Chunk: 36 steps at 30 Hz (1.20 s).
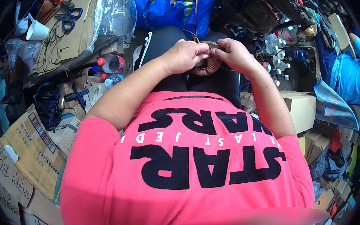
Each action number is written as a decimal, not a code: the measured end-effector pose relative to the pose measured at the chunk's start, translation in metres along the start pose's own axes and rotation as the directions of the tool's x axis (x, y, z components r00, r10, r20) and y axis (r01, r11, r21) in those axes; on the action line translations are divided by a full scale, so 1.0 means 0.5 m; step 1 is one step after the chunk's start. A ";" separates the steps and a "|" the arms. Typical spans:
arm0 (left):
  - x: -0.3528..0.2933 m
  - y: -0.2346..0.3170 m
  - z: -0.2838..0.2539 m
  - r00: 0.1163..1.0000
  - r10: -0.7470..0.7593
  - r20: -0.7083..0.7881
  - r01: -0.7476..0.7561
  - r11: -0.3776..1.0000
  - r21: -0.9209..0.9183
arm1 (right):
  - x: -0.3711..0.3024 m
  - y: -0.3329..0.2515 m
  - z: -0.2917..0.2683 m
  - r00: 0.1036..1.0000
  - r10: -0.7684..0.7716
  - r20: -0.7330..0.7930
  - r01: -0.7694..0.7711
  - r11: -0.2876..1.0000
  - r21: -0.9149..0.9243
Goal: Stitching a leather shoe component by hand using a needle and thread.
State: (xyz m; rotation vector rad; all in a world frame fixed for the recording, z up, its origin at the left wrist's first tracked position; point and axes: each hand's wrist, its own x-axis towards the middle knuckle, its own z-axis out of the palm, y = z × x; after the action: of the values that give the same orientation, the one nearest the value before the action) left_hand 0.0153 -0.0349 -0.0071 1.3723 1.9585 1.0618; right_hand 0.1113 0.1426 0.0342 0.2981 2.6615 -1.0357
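Over my lap, a brown leather piece (pixel 206 68) with a rounded, puckered rim sits between my hands; it looks like the toe of a moccasin shoe. My left hand (pixel 187 55) is closed on its left and upper side, thumb and fingers pinched together. From the right, my right hand (pixel 235 54) pinches at its upper edge, fingertips close to those of my left hand. A thin brown strap (pixel 196 16) rises from between the hands toward the blue bag. Fine thread seems to show at the fingertips, too small to make out surely.
A blue bag (pixel 150 7) stands beyond my knees. Blue-handled scissors (pixel 69 20) and a white cup (pixel 37 30) lie at the far left. Bottles (pixel 113 64) stand left of my legs, and several small white-capped bottles (pixel 278 58) to the right. Cardboard boxes (pixel 30 149) crowd the left side.
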 end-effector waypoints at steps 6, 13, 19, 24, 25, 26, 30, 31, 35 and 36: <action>-0.098 -0.056 -0.105 0.977 -0.092 -0.191 0.116 0.986 0.119 | -0.014 0.081 0.001 0.983 0.149 -0.107 -0.139 0.986 0.096; -0.043 0.109 -0.132 0.976 0.074 -0.204 -0.206 0.611 -0.765 | -0.051 -0.036 -0.092 0.999 -0.020 -0.037 0.041 0.635 0.771; -0.066 0.105 -0.091 0.972 0.001 0.236 0.201 0.519 -0.831 | -0.121 -0.034 -0.150 0.971 -0.167 0.170 -0.006 0.696 0.718; -0.109 0.009 -0.105 0.988 0.110 -0.108 -0.093 0.984 0.149 | -0.137 0.059 -0.129 0.989 0.090 0.121 -0.099 0.993 0.069; -0.127 -0.012 -0.130 0.979 0.139 -0.148 -0.088 0.948 0.306 | -0.147 0.091 -0.146 0.983 0.167 0.071 -0.167 0.986 -0.012; -0.157 -0.038 -0.165 0.980 -0.003 -0.199 0.082 0.916 0.393 | -0.162 0.109 -0.181 0.969 0.248 0.014 -0.244 0.961 -0.134; -0.281 -0.127 -0.296 0.753 -0.548 -0.363 0.657 0.612 0.439 | -0.339 0.387 -0.355 0.801 0.444 -0.402 -0.589 0.703 -0.398; -0.297 -0.120 -0.289 0.759 -0.499 -0.418 0.650 0.542 0.533 | -0.378 0.406 -0.390 0.635 0.611 -0.472 -0.763 0.405 -0.504; -0.221 -0.059 -0.210 0.890 -0.283 -0.359 0.426 0.797 0.428 | -0.428 0.503 -0.380 0.734 0.623 -0.273 -0.669 0.590 -0.452; -0.172 -0.016 -0.185 0.917 -0.263 -0.299 0.368 0.846 0.387 | -0.394 0.484 -0.325 0.848 0.471 -0.241 -0.524 0.814 -0.250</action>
State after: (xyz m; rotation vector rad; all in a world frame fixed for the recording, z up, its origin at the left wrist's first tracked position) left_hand -0.0301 -0.1451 0.0360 1.0999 2.6128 0.6718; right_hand 0.3375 0.4108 0.0604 0.9936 2.6032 -0.4366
